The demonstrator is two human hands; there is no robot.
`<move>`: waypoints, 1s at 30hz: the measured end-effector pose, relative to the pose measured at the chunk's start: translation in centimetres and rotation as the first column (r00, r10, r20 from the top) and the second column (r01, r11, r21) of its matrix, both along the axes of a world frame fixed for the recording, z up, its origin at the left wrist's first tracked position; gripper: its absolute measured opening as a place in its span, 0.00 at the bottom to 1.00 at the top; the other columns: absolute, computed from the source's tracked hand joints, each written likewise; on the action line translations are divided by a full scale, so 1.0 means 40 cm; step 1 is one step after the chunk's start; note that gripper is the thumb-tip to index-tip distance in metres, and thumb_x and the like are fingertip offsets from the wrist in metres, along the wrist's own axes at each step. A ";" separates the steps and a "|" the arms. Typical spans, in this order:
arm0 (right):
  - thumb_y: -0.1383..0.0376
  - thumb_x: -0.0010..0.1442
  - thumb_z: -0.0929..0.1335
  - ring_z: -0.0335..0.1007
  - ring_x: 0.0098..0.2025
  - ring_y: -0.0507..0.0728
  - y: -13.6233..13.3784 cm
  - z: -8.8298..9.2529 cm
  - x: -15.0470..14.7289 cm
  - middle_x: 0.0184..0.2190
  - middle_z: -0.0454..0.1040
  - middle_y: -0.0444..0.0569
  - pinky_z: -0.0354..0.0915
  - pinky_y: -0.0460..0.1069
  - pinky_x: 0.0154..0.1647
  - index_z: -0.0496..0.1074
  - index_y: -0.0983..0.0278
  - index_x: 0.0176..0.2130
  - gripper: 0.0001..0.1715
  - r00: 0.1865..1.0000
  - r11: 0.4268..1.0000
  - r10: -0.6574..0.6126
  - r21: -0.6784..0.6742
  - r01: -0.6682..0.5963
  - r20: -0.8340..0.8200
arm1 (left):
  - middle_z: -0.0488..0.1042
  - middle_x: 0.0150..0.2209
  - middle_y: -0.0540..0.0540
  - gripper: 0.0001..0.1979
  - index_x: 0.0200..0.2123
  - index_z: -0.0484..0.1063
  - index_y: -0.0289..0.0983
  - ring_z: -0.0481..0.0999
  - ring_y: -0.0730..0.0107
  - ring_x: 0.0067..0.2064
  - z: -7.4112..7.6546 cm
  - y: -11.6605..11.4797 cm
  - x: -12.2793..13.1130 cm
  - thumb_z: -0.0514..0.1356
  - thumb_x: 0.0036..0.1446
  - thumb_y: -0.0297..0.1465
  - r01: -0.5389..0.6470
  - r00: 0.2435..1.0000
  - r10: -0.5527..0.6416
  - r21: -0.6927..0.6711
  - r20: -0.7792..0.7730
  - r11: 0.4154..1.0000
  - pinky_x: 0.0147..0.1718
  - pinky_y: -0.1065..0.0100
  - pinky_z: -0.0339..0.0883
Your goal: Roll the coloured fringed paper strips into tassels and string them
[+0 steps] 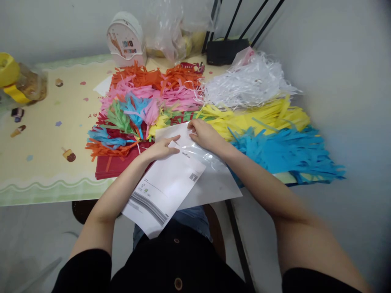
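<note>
My left hand (163,149) lies across the upper left of a white printed card (165,183), thumb and index finger stretched apart. The card has a hang hole, grey stripes and small logos, and its lower end sticks out past the table edge over my lap. My right hand (203,134) has its fingers curled in a pinch at the top of a clear plastic sleeve (210,156). Beneath the card and sleeve is a larger plain white sheet (214,185). Where the sleeve ends and the sheets begin is hard to make out.
Fringed paper in orange (140,77), pink (180,97), yellow (262,118), blue (284,150) and white (250,83) surrounds my hands. Red sheets (122,162) lie at left. Behind stand a round-topped white box (126,40) and a black router (227,52); a jar (32,83) is far left.
</note>
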State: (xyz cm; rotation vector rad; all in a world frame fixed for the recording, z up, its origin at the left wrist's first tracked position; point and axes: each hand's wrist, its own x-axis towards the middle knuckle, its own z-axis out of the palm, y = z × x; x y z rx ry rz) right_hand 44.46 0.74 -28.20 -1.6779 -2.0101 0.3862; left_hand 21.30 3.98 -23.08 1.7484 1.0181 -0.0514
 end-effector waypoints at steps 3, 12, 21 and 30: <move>0.73 0.54 0.66 0.72 0.47 0.65 -0.002 -0.001 0.001 0.44 0.76 0.60 0.70 0.60 0.52 0.70 0.64 0.45 0.17 1.000 0.999 0.024 0.031 -0.024 -0.003 | 0.78 0.62 0.45 0.41 0.73 0.62 0.37 0.79 0.52 0.60 0.004 -0.002 0.001 0.64 0.57 0.36 -0.009 1.000 0.009 -0.008 0.013 1.000 0.63 0.60 0.67; 0.74 0.54 0.65 0.71 0.45 0.65 0.011 0.008 0.002 0.45 0.76 0.61 0.69 0.58 0.50 0.70 0.65 0.45 0.18 0.997 0.997 0.068 -0.026 -0.068 0.026 | 0.74 0.66 0.45 0.40 0.73 0.62 0.37 0.78 0.52 0.61 -0.006 -0.001 -0.002 0.63 0.58 0.36 -0.008 1.000 0.009 -0.017 0.029 1.000 0.64 0.60 0.66; 0.75 0.54 0.64 0.71 0.44 0.64 0.021 0.022 0.002 0.46 0.75 0.61 0.66 0.54 0.45 0.71 0.66 0.47 0.20 0.990 0.991 0.118 -0.068 -0.113 0.076 | 0.75 0.65 0.45 0.41 0.72 0.64 0.35 0.75 0.51 0.65 -0.015 0.001 -0.004 0.64 0.55 0.36 -0.026 0.996 0.029 -0.032 0.089 0.999 0.68 0.59 0.61; 0.77 0.53 0.65 0.72 0.41 0.63 0.026 0.036 0.014 0.41 0.78 0.57 0.64 0.52 0.43 0.71 0.66 0.48 0.22 0.984 0.983 0.158 -0.109 -0.149 0.085 | 0.74 0.66 0.41 0.44 0.73 0.62 0.33 0.74 0.50 0.66 -0.032 0.007 -0.002 0.64 0.53 0.37 -0.025 0.995 0.027 -0.020 0.097 0.999 0.69 0.59 0.61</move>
